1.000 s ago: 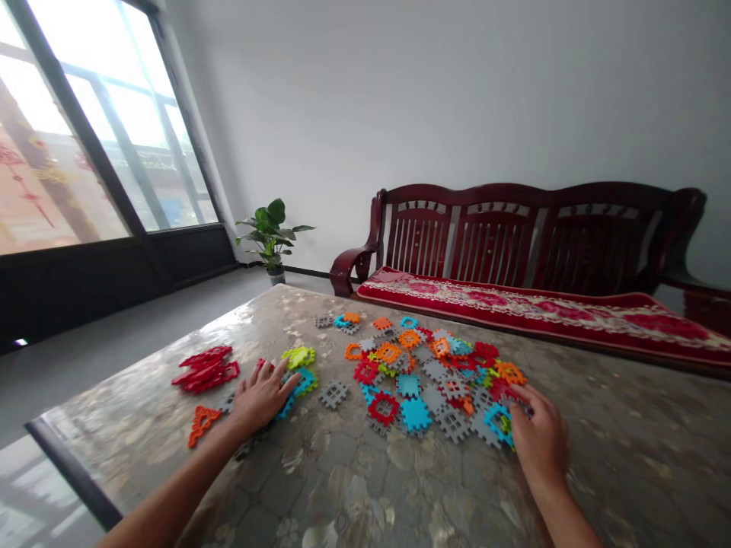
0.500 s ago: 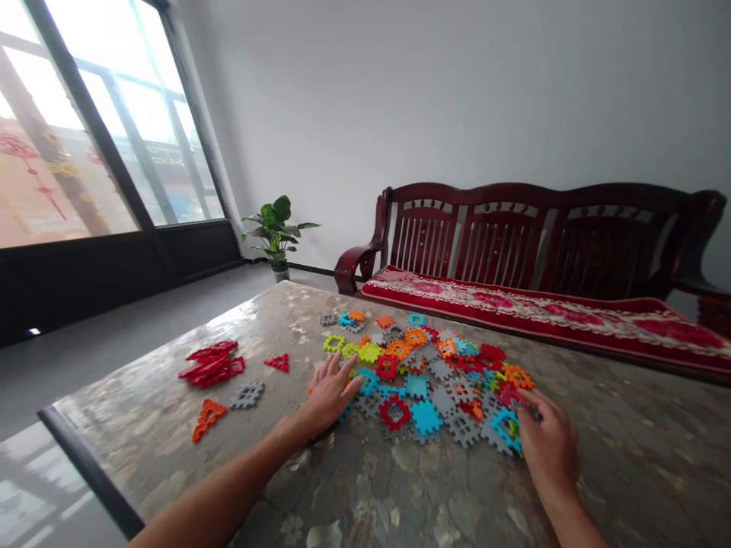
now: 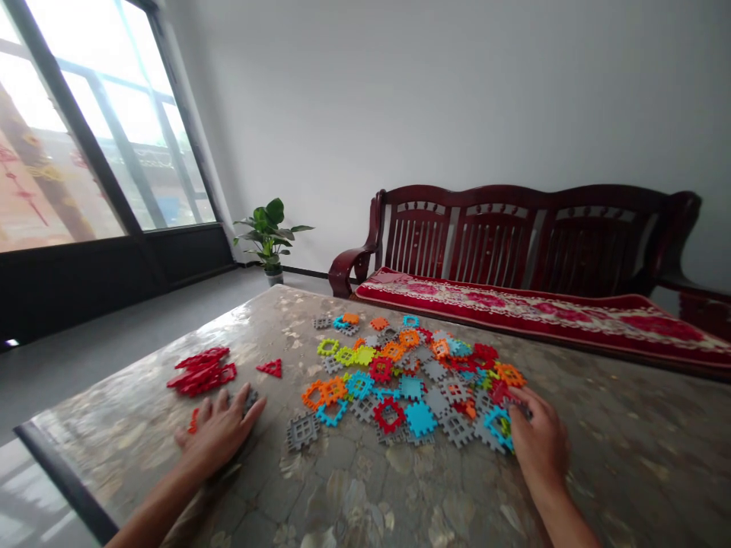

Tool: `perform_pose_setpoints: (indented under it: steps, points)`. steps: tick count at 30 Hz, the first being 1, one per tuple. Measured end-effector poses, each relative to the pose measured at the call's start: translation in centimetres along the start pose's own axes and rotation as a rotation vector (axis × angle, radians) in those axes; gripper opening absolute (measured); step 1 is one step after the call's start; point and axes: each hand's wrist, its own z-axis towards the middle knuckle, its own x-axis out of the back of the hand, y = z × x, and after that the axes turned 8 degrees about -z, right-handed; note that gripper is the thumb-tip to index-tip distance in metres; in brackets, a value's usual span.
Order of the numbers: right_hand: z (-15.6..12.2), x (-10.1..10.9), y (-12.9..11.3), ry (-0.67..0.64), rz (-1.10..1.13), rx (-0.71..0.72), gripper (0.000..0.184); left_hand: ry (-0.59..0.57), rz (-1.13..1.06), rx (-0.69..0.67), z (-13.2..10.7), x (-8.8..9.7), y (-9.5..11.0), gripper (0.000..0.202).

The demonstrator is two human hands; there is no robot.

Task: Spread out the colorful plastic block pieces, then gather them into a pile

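Note:
Many flat plastic waffle-grid building tiles in grey, blue, orange, red and lime lie spread over a marbled table top. My left hand lies flat with its fingers apart, left of the tiles, covering part of a grey tile. Above it are a red stack of tiles and a small red triangle. A loose grey tile sits between the hands. My right hand curls over the pile's right edge, against a blue tile.
A dark red wooden sofa with a red floral cushion stands beyond the table. A potted plant stands on the floor by a large window. The table's left edge drops to the floor.
My left hand has moved left, away from the pile, and now covers the orange triangle's spot. Tiles have spread toward the near left. My right hand has barely moved.

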Motion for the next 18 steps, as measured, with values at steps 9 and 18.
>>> perform_pose_setpoints:
  steps: [9, 18]
  points:
    - [-0.1, 0.3, -0.6, -0.008, -0.023, -0.015, 0.042, -0.098, -0.018, -0.225, -3.8, -2.2, 9.3, 0.065]
    - [-0.9, 0.6, -2.5, 0.069, -0.132, 0.281, 0.037, -0.136, -0.110, -0.470, -6.4, -2.8, 14.3, 0.070]
